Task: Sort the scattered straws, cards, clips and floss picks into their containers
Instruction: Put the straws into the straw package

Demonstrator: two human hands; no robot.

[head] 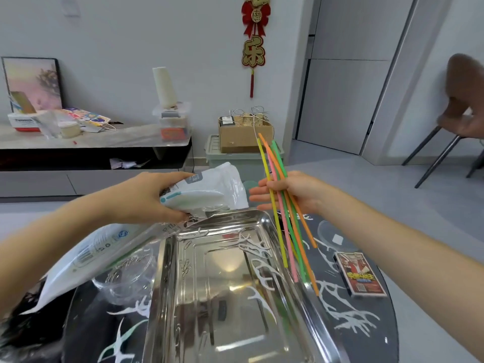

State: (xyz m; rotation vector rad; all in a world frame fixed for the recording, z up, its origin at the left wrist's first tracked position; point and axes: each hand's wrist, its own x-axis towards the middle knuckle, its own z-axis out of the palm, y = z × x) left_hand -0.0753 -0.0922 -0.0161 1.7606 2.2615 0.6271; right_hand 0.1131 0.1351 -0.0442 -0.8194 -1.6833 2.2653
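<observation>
The coloured straws [284, 218] were bunched in the grip of the right hand [293, 191], above the steel tray [230, 297] at its far right corner. The left hand [146, 197] gripped a white pouch [209, 187] just beside them. Floss picks [258, 248] and clips [186, 268] lay in the tray on the dark, branch-patterned counter [372, 336]; a card box [360, 275] sat to the right. Behind were a grey floor [366, 184] and a cluttered sideboard [104, 138]. The pouch's opening was unclear.
</observation>
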